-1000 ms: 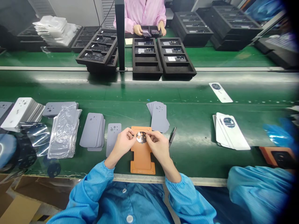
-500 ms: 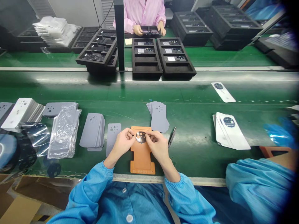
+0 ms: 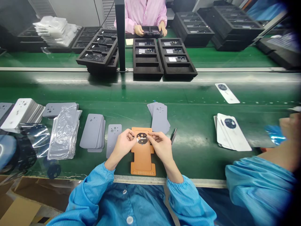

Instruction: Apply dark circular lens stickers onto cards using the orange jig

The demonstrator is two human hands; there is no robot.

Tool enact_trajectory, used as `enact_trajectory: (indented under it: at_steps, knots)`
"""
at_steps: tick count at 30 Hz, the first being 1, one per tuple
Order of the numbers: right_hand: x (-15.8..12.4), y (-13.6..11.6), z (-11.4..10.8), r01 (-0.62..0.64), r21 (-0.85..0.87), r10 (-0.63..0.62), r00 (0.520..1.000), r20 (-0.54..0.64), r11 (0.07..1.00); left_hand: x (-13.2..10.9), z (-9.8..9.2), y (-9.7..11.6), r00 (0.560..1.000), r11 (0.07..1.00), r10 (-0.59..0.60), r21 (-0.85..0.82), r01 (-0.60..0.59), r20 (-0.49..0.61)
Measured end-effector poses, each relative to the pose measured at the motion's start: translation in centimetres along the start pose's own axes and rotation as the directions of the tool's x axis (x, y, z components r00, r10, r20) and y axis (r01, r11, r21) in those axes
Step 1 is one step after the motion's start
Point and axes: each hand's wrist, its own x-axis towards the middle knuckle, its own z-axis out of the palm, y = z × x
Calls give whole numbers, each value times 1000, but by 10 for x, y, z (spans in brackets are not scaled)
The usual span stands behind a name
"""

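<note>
A flat orange fixture (image 3: 142,158) lies in front of me at the belt's near edge. At its upper end sits a round black sticker with holes (image 3: 142,138). My left hand (image 3: 127,140) pinches at the sticker's left edge, fingers curled. On the opposite side, my right hand (image 3: 161,144) has thumb and forefinger together at the right edge. A single grey phone-back sheet (image 3: 113,138) lies left of the fixture. Just beyond the fixture rests a fanned stack of grey sheets (image 3: 160,116). A slim dark tool (image 3: 173,135) is partly hidden behind my right hand.
More grey sheets (image 3: 92,131), a plastic-wrapped stack (image 3: 64,135) and white sheets (image 3: 20,114) lie left. White sheets with black discs (image 3: 231,135) lie right, near a co-worker's blue sleeve (image 3: 256,185). Across the belt, black trays (image 3: 148,73) stand before a person in pink (image 3: 145,15).
My right hand has shifted slightly right, and the black sticker now looks flatter on the fixture. The co-worker's arm at right has reached forward. The far tray in the other person's hands has tilted slightly.
</note>
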Motion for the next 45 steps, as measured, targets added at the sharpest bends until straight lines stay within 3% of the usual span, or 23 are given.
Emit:
enact_trajectory:
  at_steps: [5,19,26,33,35,37,39,41,43,45]
  knots:
    - [4,3,-5,-116,107,109,992,68,988,0,0,1,1000,1000,-8,9,8,-1]
    - [11,1,-6,-278,202,249,956,157,939,-1,2,2,999,999,-31,26,31,-9]
    - [7,1,-11,-186,177,150,969,195,967,-2,2,-1,1000,998,-2,59,3,-18]
    - [8,8,-14,-215,168,175,959,223,962,-4,2,4,999,999,-29,14,29,-21]
    - [9,9,-20,-142,66,131,979,156,988,-4,2,4,999,999,-33,-7,33,-16]
    - [13,10,-30,33,-146,-25,998,62,989,-4,1,3,999,999,-32,-27,32,-5]
    - [20,10,-41,247,-414,-243,968,64,876,-4,0,2,1000,998,-29,-46,30,6]
    - [27,11,-50,408,-618,-377,907,190,672,-3,-1,1,1000,998,-24,-60,25,5]
    - [33,13,-55,493,-718,-401,860,316,491,-3,-2,0,1000,997,-21,-71,20,-8]
    - [37,17,-57,535,-754,-415,828,377,382,-4,-3,-1,1000,996,-19,-89,17,-23]
